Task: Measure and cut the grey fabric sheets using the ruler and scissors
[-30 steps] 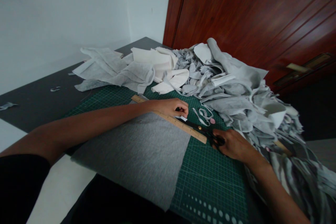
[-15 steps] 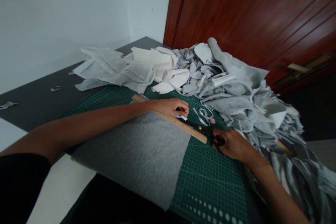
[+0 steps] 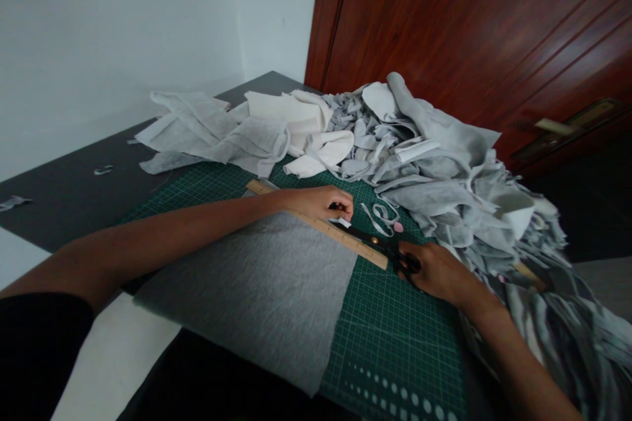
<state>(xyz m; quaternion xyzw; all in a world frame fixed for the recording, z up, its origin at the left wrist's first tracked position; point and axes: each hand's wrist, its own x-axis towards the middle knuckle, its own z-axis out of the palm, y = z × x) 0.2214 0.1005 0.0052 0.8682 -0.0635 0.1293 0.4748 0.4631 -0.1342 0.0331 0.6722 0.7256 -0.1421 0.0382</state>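
Note:
Grey felt-like fabric lies flat, with a wooden ruler resting across its far part. Beyond the ruler, my left hand is closed, its fingertips pinching a narrow pale fabric strip; my forearm crosses over the ruler. My right hand grips the handles of black scissors near the ruler's right end. Their blades point left along the ruler's far side towards my left fingers, and the tips are hidden. A curled offcut and a small pink piece lie behind the scissors.
A green cutting mat covers part of the dark table. Heaped grey fabric scraps run along the back and right side, and pale fabric pieces lie at the back left. A wall and a red-brown door stand behind.

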